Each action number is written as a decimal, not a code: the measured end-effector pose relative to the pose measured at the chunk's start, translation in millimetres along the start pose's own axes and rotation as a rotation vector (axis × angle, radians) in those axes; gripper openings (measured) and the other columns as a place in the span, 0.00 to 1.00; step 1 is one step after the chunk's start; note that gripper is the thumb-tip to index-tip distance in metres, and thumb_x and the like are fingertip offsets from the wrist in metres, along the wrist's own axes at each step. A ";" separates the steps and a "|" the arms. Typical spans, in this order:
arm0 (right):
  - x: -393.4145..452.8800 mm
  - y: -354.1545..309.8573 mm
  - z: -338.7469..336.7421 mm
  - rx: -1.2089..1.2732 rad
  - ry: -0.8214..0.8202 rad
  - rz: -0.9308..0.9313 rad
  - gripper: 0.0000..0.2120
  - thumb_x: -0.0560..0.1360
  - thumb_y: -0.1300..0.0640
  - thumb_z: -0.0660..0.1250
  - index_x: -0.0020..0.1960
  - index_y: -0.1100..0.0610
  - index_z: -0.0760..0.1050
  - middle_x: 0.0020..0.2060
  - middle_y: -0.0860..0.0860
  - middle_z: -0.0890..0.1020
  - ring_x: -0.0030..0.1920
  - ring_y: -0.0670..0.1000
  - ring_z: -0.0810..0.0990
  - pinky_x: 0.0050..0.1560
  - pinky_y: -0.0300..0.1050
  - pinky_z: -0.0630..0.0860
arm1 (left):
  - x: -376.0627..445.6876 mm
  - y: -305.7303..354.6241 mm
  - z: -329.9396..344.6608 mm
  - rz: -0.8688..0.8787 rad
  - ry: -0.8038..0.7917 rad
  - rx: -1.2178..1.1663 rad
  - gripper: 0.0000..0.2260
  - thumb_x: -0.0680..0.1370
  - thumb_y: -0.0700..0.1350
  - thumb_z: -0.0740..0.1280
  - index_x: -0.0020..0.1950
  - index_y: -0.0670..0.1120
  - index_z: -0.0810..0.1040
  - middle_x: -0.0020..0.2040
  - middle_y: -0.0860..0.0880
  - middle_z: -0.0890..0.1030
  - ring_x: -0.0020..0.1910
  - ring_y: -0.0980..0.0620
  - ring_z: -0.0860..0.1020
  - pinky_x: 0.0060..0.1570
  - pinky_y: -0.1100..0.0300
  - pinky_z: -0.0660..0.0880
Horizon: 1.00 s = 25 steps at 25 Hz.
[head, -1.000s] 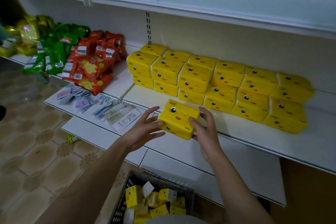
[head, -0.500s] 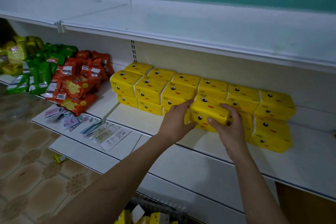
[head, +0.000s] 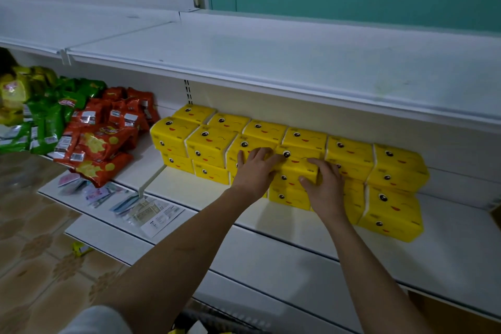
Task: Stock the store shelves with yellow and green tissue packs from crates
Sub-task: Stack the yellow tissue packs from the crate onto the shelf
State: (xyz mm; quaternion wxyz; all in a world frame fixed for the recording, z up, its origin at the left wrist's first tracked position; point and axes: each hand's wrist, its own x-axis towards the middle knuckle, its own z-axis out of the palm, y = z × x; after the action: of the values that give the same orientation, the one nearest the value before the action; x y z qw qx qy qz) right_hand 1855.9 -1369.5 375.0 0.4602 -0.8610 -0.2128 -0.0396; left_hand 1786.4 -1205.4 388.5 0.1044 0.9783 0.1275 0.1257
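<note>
Two rows of yellow tissue packs with cartoon faces stand stacked two high on the white middle shelf. One yellow tissue pack sits in the front row on top of another pack. My left hand lies with spread fingers against its left side and the neighbouring pack. My right hand grips its right end, thumb on the front face and fingers curled over the top. Only a dark edge of the crate shows at the bottom.
Red snack bags and green bags fill the shelf to the left. Flat sachets and leaflets lie on the shelf's front lip. An upper shelf overhangs the packs. A lower shelf juts out beneath. Tiled floor lies left.
Both hands carried the yellow pack up from above the crate to the shelf and set it into the front row. The view rose, so the crate dropped almost out of sight.
</note>
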 end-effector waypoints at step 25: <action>-320.9 208.3 303.9 -0.145 -1.235 0.610 0.22 0.78 0.46 0.64 0.67 0.57 0.73 0.66 0.57 0.75 0.65 0.55 0.74 0.62 0.49 0.71 | -450.4 -150.4 346.4 -1.489 -0.525 -0.804 0.28 0.71 0.59 0.63 0.67 0.46 0.74 0.61 0.40 0.79 0.60 0.39 0.77 0.60 0.48 0.74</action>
State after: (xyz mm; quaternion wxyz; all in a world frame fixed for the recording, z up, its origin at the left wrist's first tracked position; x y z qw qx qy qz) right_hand 1610.1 -1330.6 -45.5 0.1864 -0.7758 -0.1812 0.5749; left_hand 1425.7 -1246.9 -73.8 0.5210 0.5282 0.6491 -0.1681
